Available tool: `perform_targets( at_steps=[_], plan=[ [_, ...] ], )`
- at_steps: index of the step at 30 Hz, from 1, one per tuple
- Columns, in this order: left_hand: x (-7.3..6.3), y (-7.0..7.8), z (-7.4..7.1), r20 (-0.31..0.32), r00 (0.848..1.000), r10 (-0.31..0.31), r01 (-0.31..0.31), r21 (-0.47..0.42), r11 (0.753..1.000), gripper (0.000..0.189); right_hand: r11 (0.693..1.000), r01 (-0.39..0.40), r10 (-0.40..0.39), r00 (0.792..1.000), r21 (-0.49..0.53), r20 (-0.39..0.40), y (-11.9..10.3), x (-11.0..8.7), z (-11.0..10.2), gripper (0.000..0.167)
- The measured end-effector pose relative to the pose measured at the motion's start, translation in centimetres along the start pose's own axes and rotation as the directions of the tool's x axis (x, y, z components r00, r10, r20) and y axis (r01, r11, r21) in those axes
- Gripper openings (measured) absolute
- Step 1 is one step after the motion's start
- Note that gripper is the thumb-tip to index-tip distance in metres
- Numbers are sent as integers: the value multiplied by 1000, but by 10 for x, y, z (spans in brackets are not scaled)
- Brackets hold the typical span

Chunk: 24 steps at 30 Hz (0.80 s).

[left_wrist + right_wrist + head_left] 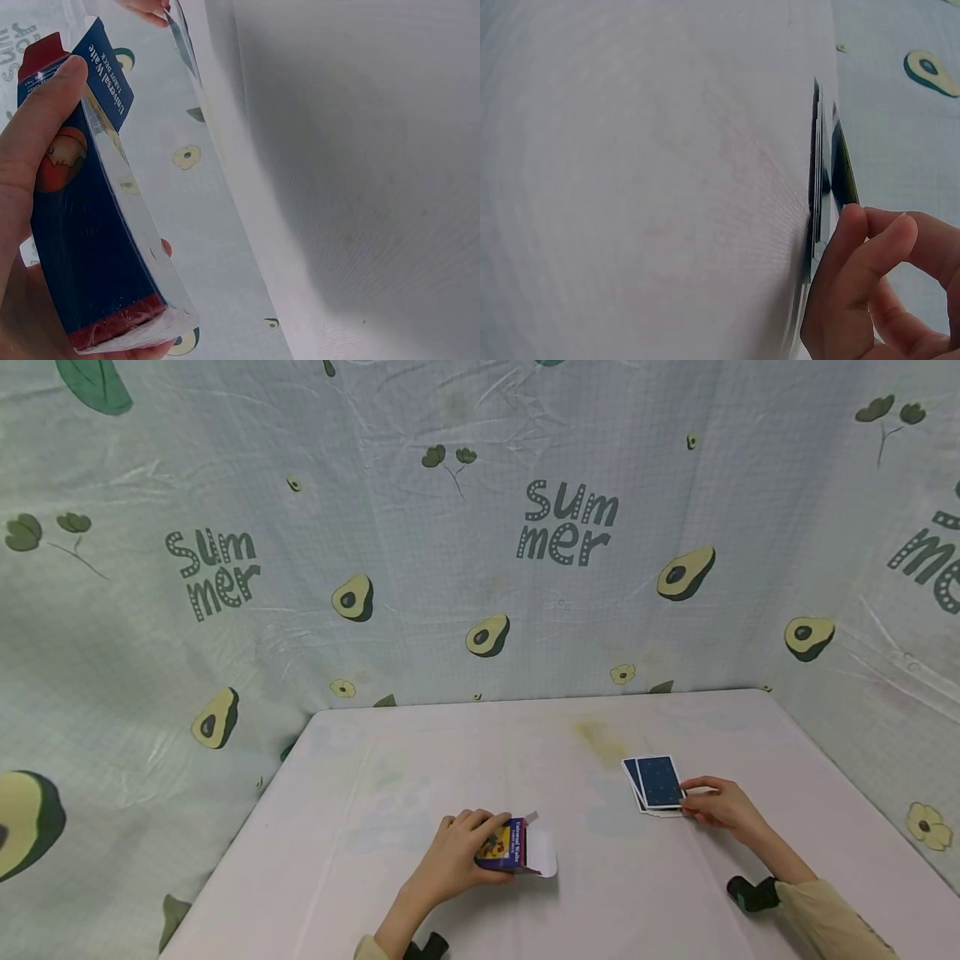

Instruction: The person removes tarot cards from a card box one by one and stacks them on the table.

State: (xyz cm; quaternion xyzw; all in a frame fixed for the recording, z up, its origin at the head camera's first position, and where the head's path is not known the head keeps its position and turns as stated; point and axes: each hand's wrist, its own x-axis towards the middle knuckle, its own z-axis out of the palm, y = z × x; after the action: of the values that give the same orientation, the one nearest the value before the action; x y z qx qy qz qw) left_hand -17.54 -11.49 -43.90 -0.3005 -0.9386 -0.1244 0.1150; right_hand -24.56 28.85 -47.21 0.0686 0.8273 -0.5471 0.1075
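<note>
My left hand (459,850) grips a blue and yellow tarot card box (513,845); its white-lined flap stands open toward the right. Lettering on the box reads "Universal Waite Tarot Deck" in the left wrist view, where the thumb lies along one side of the carton (94,225). Farther right, my right hand (722,807) pinches the edge of a dark blue card (660,782) between thumb and finger. That card (844,161) is tilted just above a small, loosely stacked pile of cards (817,172) on the table. How many cards the pile has cannot be told.
A pale cloth covers the table (420,760), with a yellowish stain (600,742) behind the cards. A curtain (420,543) printed with avocados and "summer" hangs along the back and both sides. Dark wrist devices (752,893) sit beneath both wrists.
</note>
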Motion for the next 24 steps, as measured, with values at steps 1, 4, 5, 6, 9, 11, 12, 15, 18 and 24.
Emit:
perform_targets(
  at_steps=[1, 4, 5, 6, 9, 11, 12, 15, 18, 24],
  plan=[
    [0, 0, 0, -1, 1000, 2, -2, 2, 1000, 73, 1000, -1, 1, 1000, 3, -2, 0, 0, 0, 48],
    [0, 0, 1, 0, 1000, 4, -4, 4, 1000, 73, 1000, -5, 5, 1000, 10, -9, 0, 0, 0, 48],
    [1, -1, 1, 1, 1000, 4, -4, 3, 1000, 73, 1000, -6, 6, 1000, 11, -10, 0, 1, 0, 47],
    [1, -1, 1, 2, 1000, 3, -3, 0, 1000, 73, 1000, -5, 5, 1000, 13, -11, 0, 1, 0, 47],
    [1, -1, 1, 5, 1000, 2, -2, -4, 1000, 73, 1000, -4, 4, 1000, 19, -13, 0, 1, 0, 46],
    [1, -1, 1, 6, 1000, 2, -2, -6, 1000, 73, 1000, -6, 6, 1000, 25, -11, 0, 0, -1, 44],
    [1, -1, 1, 7, 1000, 1, -1, -6, 1000, 73, 1000, -8, 8, 1000, 27, -12, 1, 0, -1, 44],
    [1, 0, 1, 11, 1000, -3, 3, -9, 1000, 74, 1000, -19, 19, 1000, 13, -14, 1, 0, -1, 43],
    [1, 0, 1, 16, 1000, -8, 9, -13, 1000, 74, 999, -41, 41, 999, -5, -29, 0, 0, -1, 43],
    [1, -1, 2, 18, 1000, -9, 10, -16, 1000, 74, 998, -43, 41, 998, -52, -39, -1, -1, -2, 42]
  ],
)
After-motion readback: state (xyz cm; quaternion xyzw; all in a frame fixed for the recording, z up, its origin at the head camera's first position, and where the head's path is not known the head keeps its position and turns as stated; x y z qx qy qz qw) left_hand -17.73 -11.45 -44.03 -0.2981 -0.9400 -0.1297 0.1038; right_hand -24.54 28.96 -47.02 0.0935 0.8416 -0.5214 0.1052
